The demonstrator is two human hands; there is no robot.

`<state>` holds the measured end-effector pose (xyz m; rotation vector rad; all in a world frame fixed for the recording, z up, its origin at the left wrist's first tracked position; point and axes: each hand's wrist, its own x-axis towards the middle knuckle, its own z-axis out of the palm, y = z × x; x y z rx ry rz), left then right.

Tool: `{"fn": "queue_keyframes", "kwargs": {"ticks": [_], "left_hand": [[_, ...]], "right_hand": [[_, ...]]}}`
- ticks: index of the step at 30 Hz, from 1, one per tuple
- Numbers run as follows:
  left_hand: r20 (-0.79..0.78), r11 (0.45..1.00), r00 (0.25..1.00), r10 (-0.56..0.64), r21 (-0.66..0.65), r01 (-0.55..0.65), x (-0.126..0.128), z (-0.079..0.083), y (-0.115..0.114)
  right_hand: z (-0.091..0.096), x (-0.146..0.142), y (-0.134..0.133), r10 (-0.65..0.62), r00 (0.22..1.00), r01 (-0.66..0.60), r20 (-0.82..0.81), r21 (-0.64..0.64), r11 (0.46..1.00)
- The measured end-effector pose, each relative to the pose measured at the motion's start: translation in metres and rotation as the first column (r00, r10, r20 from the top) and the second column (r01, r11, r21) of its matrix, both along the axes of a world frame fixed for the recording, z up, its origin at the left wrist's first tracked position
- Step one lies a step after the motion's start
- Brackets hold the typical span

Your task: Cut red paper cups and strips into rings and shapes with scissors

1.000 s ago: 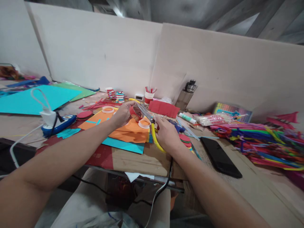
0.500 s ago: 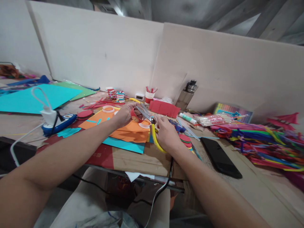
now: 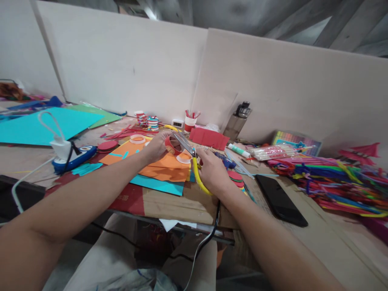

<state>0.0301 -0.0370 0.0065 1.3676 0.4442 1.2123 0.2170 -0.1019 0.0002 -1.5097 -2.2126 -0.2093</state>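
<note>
Black phone [image 3: 280, 199] near the table edge, pile of coloured pipe cleaners [image 3: 333, 182], glue stick [image 3: 239, 150], water bottle [image 3: 237, 121], large cyan sheet [image 3: 36, 125], red card [image 3: 209, 138]

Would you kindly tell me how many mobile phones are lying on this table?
1. A black phone lies flat on the table, just right of the right hand and in front of the colourful pipe cleaners. Others may be hidden under the clutter.

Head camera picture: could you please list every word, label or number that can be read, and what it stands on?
None can be read for certain.
Red ring in the left hand: a gold mark, too blurred.
Clear pen packet: red lettering, too small.
Red sheet at the table edge: faint marks, unreadable.
Scissors in the right hand: no marking visible.
</note>
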Motion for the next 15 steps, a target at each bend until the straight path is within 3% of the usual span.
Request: {"fn": "queue_keyframes", "kwargs": {"ticks": [11,15], "left_hand": [[0.027,1.000,1.000,-0.007,0.018,0.006,-0.0030,-0.0062,0.0066],[0.101,0.998,0.995,0.027,-0.052,-0.022,-0.0015,-0.0043,0.0071]], "right_hand": [[0.0000,0.0001,0.0005,-0.006,1.000,0.006,-0.012,0.007,1.000],[0.0000,0.0000,0.0010,-0.002,1.000,0.002,-0.025,-0.017,1.000]]}}
